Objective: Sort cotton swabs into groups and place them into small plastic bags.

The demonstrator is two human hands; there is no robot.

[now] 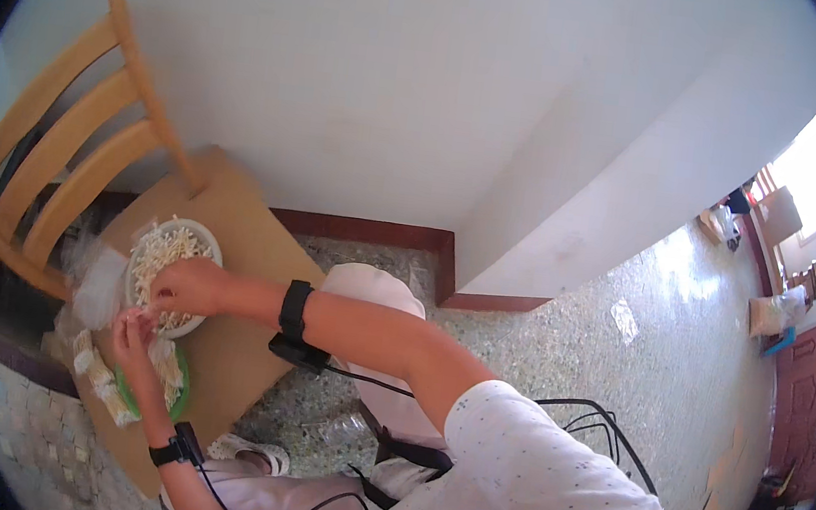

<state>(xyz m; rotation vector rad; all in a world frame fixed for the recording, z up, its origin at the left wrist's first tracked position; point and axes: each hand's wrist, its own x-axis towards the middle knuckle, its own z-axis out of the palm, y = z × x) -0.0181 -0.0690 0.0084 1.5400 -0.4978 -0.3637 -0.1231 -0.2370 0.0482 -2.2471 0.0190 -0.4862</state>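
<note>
On a wooden chair seat (256, 268) stands a round white bowl (216, 243), heaped with small pale sticks (165, 250) that look like cotton swabs. My right hand (191, 287) reaches over the bowl, its fingers curled in a pinch. Just below, at the bowl's near left rim, my left hand (131, 336) is closed too, its fingertips close to those of the right. Whatever sits between the fingers is too small to make out. A green tray (182, 397) with more pale sticks lies beside my left wrist. Next to it are bundles of pale sticks (95, 372).
Clear plastic bags (93, 282) lie left of the bowl, by the slatted chair back (68, 146). A white wall (345, 97) rises behind the seat. Black cables (601, 418) run from bands on both my wrists. Farther right are a speckled floor (558, 353) and a red door (813, 387).
</note>
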